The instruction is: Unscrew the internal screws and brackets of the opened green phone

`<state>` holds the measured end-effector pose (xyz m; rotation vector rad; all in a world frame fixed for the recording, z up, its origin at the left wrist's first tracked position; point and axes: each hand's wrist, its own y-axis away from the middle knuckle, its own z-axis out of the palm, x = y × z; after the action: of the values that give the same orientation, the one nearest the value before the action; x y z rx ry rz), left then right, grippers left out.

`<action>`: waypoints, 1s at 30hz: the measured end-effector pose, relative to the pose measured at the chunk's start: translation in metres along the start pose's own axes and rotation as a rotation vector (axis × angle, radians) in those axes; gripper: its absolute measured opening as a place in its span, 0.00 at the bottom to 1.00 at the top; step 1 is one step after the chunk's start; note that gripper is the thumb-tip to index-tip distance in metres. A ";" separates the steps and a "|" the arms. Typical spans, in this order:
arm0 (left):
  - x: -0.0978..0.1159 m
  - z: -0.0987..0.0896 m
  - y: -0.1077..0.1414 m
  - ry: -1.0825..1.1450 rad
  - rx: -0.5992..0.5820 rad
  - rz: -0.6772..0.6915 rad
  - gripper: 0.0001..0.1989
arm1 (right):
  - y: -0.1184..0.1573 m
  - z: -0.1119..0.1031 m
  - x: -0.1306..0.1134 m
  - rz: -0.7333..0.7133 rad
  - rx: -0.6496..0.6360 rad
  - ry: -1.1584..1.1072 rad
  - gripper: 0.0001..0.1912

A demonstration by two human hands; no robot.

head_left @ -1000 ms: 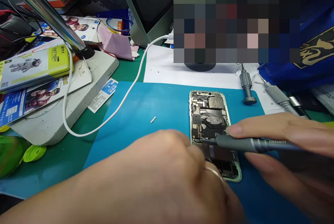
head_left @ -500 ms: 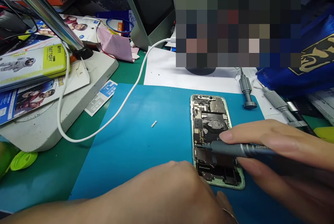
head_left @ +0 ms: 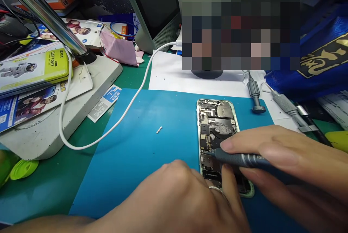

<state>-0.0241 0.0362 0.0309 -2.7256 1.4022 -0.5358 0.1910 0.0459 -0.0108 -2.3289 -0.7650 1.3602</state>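
the right hand pinched a screwdriver; the left hand, grip impossible to tell, partly hid the opened phone's six-o'clock end; a second screwdriver lay at one o'clock.

Screwdriver: matt metal, finely knurled. Mat: smooth, faint sheen. Far-left pole: glossy chromed metal. Far sheet: matt paper.

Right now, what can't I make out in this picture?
In the head view:
Opened phone, lower part: partly hidden by the left hand.
Screwdriver, rear end: hidden by the right hand.
Screwdriver's tip: too small to tell whether it sits in a screw.
Metal pole, top: cut off by the upper left edge.
Background behind the pixelated block: masked.
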 end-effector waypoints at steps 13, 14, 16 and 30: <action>-0.002 0.013 0.014 -0.215 0.010 0.079 0.08 | -0.055 -0.005 -0.021 -0.380 -0.485 0.257 0.22; -0.002 0.014 0.014 -0.218 0.051 0.058 0.10 | -0.058 -0.004 -0.021 -0.367 -0.473 0.232 0.22; -0.002 0.017 0.015 -0.227 0.108 0.030 0.12 | -0.060 -0.003 -0.018 -0.352 -0.463 0.188 0.24; -0.002 0.019 0.012 -0.185 0.037 0.050 0.09 | -0.059 -0.012 -0.010 -0.378 -0.568 0.108 0.28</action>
<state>-0.0290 0.0282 0.0100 -2.6254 1.3949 -0.2951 0.1808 0.0866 0.0332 -2.4391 -1.6283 0.9252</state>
